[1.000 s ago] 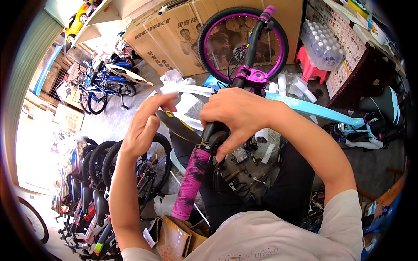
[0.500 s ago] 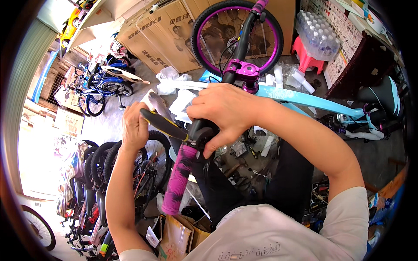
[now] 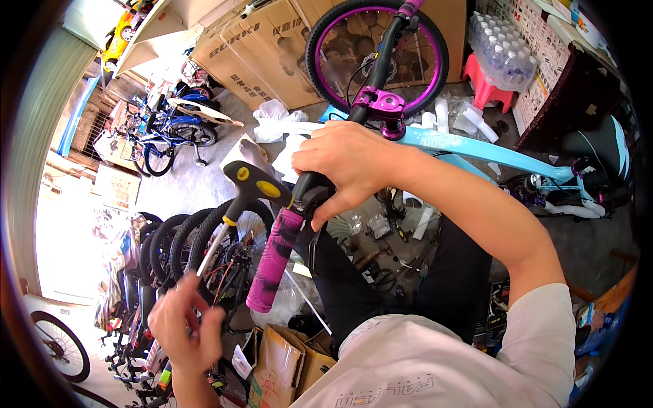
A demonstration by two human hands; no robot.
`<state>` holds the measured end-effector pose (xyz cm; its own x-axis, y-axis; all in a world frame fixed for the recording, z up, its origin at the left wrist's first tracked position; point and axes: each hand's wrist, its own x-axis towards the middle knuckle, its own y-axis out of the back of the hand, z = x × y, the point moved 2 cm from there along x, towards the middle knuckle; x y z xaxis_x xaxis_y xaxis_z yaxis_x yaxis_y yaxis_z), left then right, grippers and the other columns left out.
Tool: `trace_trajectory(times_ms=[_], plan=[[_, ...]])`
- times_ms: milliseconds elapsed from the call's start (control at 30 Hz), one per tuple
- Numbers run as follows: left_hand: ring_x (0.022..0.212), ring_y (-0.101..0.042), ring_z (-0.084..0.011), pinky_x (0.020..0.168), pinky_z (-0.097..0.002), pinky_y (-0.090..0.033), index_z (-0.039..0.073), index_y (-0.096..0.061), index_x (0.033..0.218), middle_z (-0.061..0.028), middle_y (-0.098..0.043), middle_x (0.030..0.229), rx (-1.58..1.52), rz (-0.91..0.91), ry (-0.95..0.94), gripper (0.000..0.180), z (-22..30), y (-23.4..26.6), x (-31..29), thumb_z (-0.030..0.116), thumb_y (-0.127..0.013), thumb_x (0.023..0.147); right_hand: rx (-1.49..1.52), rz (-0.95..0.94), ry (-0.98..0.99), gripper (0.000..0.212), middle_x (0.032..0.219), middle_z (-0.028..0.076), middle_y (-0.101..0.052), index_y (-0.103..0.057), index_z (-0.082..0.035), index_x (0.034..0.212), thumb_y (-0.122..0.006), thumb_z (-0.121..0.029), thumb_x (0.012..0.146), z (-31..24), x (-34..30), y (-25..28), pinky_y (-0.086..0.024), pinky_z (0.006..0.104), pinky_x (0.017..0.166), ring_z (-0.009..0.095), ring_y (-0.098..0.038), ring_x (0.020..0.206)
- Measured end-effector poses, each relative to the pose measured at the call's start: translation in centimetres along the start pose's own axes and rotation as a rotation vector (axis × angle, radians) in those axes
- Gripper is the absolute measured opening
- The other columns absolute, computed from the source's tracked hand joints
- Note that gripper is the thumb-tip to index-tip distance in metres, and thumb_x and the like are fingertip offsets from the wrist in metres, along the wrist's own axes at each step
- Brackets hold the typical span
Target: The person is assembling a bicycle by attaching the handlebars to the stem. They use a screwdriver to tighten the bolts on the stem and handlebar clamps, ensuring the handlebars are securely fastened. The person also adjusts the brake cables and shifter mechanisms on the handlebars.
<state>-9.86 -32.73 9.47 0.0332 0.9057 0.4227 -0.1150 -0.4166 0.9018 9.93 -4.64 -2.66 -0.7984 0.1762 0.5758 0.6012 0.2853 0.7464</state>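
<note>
My right hand (image 3: 354,163) wraps over the black handlebar (image 3: 314,182) of a light-blue bicycle, its thumb beside the black clamp next to the grip. A purple and black handlebar grip (image 3: 275,262) points down toward me from that clamp. A black and yellow T-handle hex wrench (image 3: 255,185) sits with one end against the clamp, its silver shaft slanting down to the left. Just below the shaft's tip is my left hand (image 3: 187,330), slightly blurred, with thumb and fingers apart and nothing visible in it. A purple stem (image 3: 386,105) joins the handlebar to the frame.
Behind the purple-rimmed front wheel (image 3: 320,75) stand large cardboard boxes (image 3: 238,61). Bottled water (image 3: 503,54) rests on a red stool (image 3: 486,85). Several bicycles (image 3: 170,251) are packed together at left. Between my legs lie loose parts and tools (image 3: 388,255); an open carton (image 3: 279,360) is near me.
My left hand has let go of the wrench's handle and moved down toward me. The wrench has turned, so its shaft now shows. My right hand keeps its hold on the handlebar.
</note>
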Motion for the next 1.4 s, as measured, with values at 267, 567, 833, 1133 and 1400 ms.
trace_trajectory(times_ms=[267,567,833,1133,1400], plan=[[0.05,-0.054,-0.0164,0.05,-0.0298,-0.038,0.009,-0.076,0.096,-0.0026,-0.065,0.069,-0.123,-0.053,-0.436,0.024,1.8,0.9,1.9,0.021,-0.082,0.076,0.032,-0.045,0.062,0.065,0.087,0.007,-0.063,-0.062,-0.009,0.092,-0.09,-0.061,0.065,0.4,-0.6,0.2,-0.046,0.0434,0.078,0.032,-0.062,0.085],[0.064,-0.067,-0.0215,0.057,-0.0295,-0.054,-0.001,-0.062,0.12,-0.0204,-0.07,0.095,-1.209,0.073,-0.05,0.061,-2.1,-4.8,-1.3,0.043,-0.085,0.085,0.031,0.113,0.113,0.066,0.095,0.004,-0.066,-0.066,-0.011,0.097,-0.088,-0.064,0.064,0.5,-0.8,-0.2,-0.046,0.0419,0.084,0.028,-0.062,0.098],[0.067,-0.067,-0.0207,0.059,-0.0293,-0.049,0.002,-0.066,0.121,-0.0156,-0.069,0.093,-0.978,0.26,-0.189,0.037,-0.8,-7.2,0.3,0.029,-0.074,0.097,0.036,0.009,0.104,0.067,0.101,0.001,-0.067,-0.066,-0.014,0.103,-0.09,-0.063,0.063,0.8,-0.7,-0.5,-0.043,0.0409,0.083,0.027,-0.062,0.098],[0.082,-0.07,-0.0288,0.076,-0.0437,-0.059,0.006,-0.076,0.082,-0.0113,-0.069,0.09,-0.206,0.358,-0.597,0.041,1.9,-4.4,6.6,0.04,-0.065,0.102,0.035,0.039,0.059,0.065,0.091,0.002,-0.067,-0.065,-0.013,0.1,-0.092,-0.058,0.061,0.4,-0.8,-0.4,-0.044,0.0421,0.082,0.03,-0.064,0.09],[0.082,-0.071,-0.0238,0.08,-0.0446,-0.059,0.009,-0.071,0.084,-0.0018,-0.064,0.075,0.045,0.123,-0.727,0.007,5.9,-2.7,7.1,0.014,-0.07,0.08,0.023,0.055,0.045,0.064,0.085,0.005,-0.067,-0.063,-0.013,0.096,-0.093,-0.056,0.06,0.3,-1.0,-0.1,-0.047,0.0444,0.082,0.033,-0.066,0.087]])
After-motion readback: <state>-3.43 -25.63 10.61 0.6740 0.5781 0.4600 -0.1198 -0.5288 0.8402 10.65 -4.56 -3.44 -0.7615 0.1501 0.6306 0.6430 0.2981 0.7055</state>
